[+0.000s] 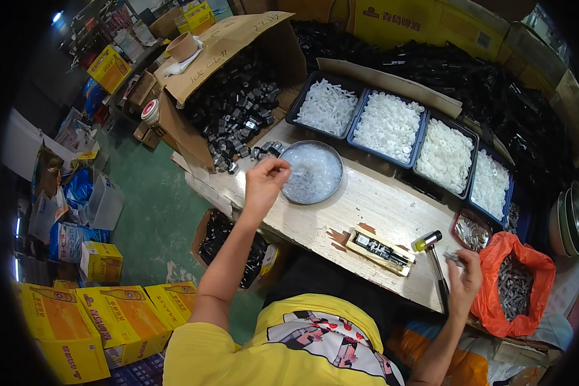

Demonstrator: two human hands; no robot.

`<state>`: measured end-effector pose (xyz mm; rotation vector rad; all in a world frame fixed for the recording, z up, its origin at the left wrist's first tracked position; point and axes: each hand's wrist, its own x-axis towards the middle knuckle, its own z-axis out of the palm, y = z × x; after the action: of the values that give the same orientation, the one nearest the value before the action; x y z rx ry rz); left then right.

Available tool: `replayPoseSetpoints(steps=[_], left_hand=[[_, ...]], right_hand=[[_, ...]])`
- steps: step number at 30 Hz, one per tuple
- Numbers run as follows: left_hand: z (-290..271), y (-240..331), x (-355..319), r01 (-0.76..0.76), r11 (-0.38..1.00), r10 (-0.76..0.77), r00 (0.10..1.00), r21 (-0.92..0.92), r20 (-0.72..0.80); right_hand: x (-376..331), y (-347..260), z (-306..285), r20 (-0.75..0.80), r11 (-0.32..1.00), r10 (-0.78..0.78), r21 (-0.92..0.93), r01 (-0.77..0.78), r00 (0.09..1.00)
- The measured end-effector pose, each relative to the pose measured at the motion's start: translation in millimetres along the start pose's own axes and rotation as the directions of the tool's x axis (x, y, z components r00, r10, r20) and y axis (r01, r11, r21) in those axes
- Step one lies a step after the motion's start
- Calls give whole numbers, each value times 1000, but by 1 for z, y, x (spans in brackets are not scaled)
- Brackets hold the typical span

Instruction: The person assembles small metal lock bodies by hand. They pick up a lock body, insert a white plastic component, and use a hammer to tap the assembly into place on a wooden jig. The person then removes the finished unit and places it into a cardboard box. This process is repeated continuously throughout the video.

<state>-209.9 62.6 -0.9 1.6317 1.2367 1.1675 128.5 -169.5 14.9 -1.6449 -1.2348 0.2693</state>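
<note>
The bench point(360, 212) is bare across its middle, between the round pan point(315, 172) and the jig point(379, 249); a hand could pass there freely. Along the far edge four trays point(399, 125) of white parts stand side by side, closing that way. At the far left corner an open carton point(231, 90) spills black parts point(264, 151) up to the pan. At the right end the hammer point(434, 260), a small red tray point(471, 230) and an orange bag point(514, 283) crowd close together. The left hand point(267, 183) hangs over the pan's left rim; the right hand point(464, 280) fills the gap between hammer and bag.

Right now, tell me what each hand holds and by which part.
Left hand pinches something small over the round metal dish; it cannot be told what. Right hand grips a small metal piece by its end.
</note>
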Motion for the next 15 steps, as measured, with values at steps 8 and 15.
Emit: replayPoseSetpoints(steps=[8, 15], left_hand=[[64, 34, -54, 330, 775, -134, 919, -539, 370], [86, 45, -72, 361, 766, -64, 866, -531, 497]], right_hand=[[19, -46, 80, 182, 955, -266, 181, 234, 947], [20, -40, 85, 188, 963, -241, 171, 210, 952]])
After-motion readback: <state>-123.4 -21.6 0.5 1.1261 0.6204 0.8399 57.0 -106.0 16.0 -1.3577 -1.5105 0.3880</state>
